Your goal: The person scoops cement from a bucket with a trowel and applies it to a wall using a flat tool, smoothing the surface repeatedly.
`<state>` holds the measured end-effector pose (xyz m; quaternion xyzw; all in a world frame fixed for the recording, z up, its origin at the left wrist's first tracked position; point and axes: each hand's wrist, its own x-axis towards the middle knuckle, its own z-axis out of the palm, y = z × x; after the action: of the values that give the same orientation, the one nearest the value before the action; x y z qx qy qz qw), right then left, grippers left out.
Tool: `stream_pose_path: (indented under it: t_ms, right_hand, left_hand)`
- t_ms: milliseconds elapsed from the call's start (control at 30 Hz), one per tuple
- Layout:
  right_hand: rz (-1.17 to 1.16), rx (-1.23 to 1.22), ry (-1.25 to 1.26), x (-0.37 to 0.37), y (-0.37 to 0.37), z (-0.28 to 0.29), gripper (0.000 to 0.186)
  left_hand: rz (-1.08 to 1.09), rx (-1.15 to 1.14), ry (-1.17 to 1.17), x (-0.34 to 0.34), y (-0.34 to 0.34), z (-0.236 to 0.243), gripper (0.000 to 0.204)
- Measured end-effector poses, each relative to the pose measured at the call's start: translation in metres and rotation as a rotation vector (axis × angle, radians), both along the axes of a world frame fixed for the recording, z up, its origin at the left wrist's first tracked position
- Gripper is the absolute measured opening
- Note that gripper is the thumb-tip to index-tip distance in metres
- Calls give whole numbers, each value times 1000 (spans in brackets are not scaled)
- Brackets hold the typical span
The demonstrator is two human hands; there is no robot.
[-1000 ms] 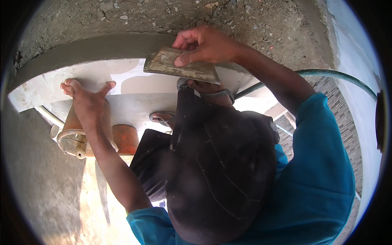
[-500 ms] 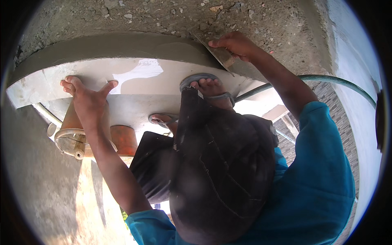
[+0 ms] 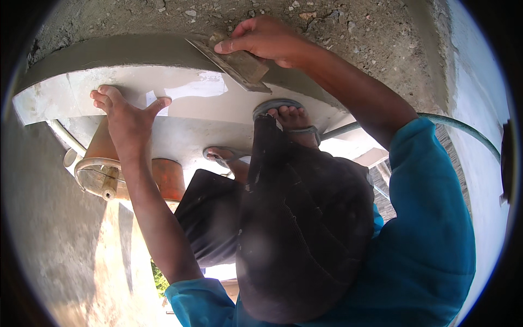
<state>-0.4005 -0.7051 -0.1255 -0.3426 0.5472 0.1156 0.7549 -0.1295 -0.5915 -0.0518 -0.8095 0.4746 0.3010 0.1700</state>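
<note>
The right hand (image 3: pixel 269 42) is closed on the flat trowel (image 3: pixel 239 66), tilted along the far mortar band (image 3: pixel 125 52); the left hand (image 3: pixel 129 121), fingers apart, rests on the pale ledge (image 3: pixel 204 102). I'd keep blade pressure light, even, following the curve.

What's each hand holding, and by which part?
The right hand holds a flat trowel by its far side. The left hand holds nothing, spread over the pale ledge.

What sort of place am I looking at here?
Likely a building site: the right hand holds a trowel at a smooth grey band, probably cement, with rough, stony ground beyond.
</note>
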Motion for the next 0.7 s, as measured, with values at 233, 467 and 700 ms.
stream_pose_path:
  t_ms: [233, 467, 700]
  right_hand:
    - [-1, -11, -304, 47, -26, 3, 54]
    - [11, -45, -251, -5, -30, -78, 44]
    - [113, -145, -240, 8, -7, -102, 47]
  left_hand:
    - [-17, -22, 1, 1, 3, -1, 137]
    - [9, -15, 4, -2, 0, 1, 133]
    - [-44, -56, -6, 0, 3, -1, 136]
